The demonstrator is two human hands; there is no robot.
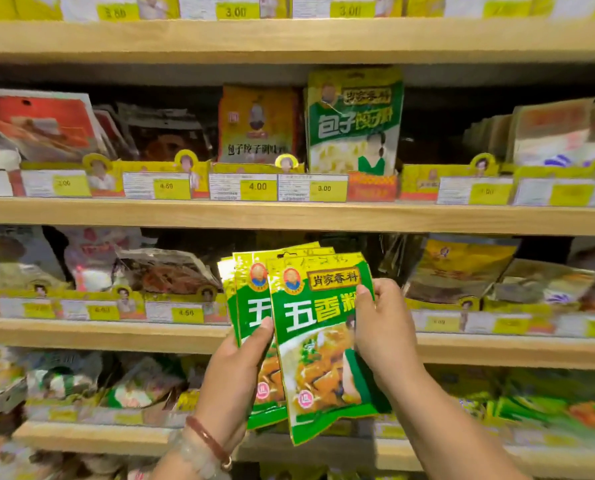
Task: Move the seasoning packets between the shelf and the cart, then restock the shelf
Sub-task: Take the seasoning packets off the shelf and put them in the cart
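Both hands hold a fanned stack of green-and-yellow five-spice packets (310, 337) in front of the shelving. Left hand (235, 368) grips the rear packets from below, thumb pressed across their lower face. Right hand (381, 327) pinches the right edge of the front packet, thumb on its face.

Packets stand upright, long axis vertical, tops level with the third shelf board (98, 332) and just before it; the dark gap behind their tops appears to be the likely slot, nearer the right hand.

Legible print: 肖家香料 banner and large 五香 on the front packet. Above stands a green dumpling-seasoning packet (355, 123) reading 包子. Price tags (258, 186) show 4.00 and 3.00. No cart is visible.
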